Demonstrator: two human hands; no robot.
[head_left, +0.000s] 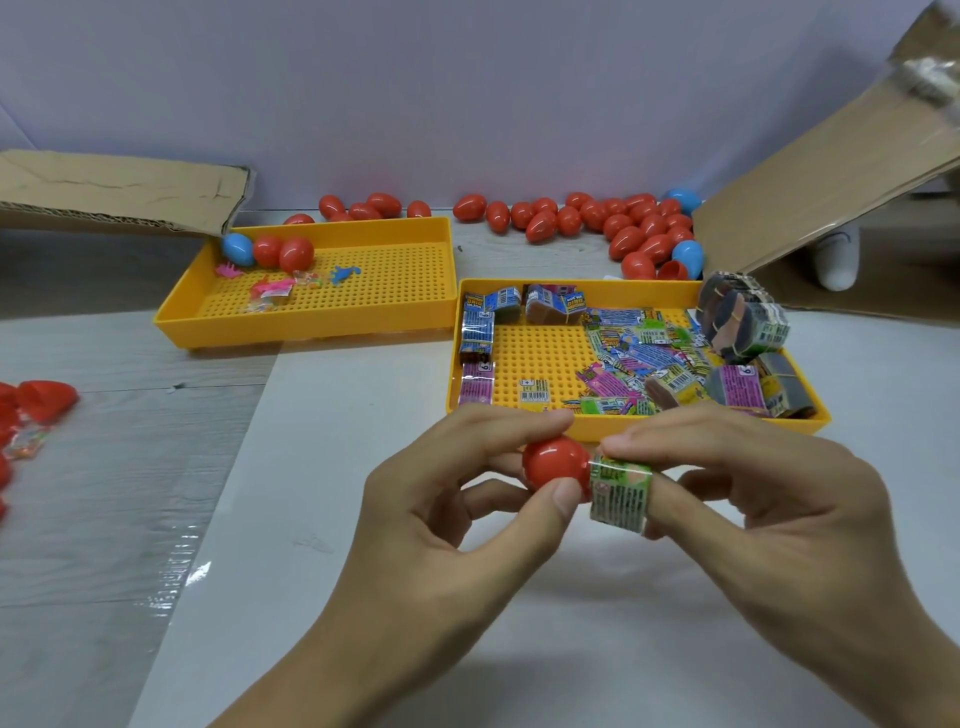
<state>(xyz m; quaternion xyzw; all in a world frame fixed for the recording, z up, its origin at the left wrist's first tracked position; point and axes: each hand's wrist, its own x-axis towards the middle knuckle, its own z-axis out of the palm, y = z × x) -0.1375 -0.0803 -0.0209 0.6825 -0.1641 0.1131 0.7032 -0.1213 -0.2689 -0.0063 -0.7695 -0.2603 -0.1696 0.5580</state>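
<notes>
Left hand (467, 499) is pinching the red egg (553, 462) between thumb and fingertips. Right hand (753, 493) is gripping the printed sleeve (621, 493) at the egg's right end. Both are hovering above the worktop (337, 519), just in front of the near tray (453, 353). Cannot tell whether the egg's tip is sitting inside the sleeve.

Risks, judged:
- The egg is glossy and the left hand is gripping it by the tips only, so a hard push from the sleeve side is likely to squirt it out onto the worktop.
- The sleeve is looking thin and flattened, so an off-axis push risks creasing or splitting its mouth.
- It may seat crooked if the ends are not lining up.

Containers:
- A cardboard box (831, 171) is lying open on the right, with only a white shape showing inside.
- The far tray (311, 327) is holding one blue and two red eggs in its far left corner, plus small pink and blue toys and clear packets.
- The near tray is holding loose sleeves heaped to the right and bundles lining its left and far walls. A banded bundle (743, 322) is perching on its right rim.
</notes>
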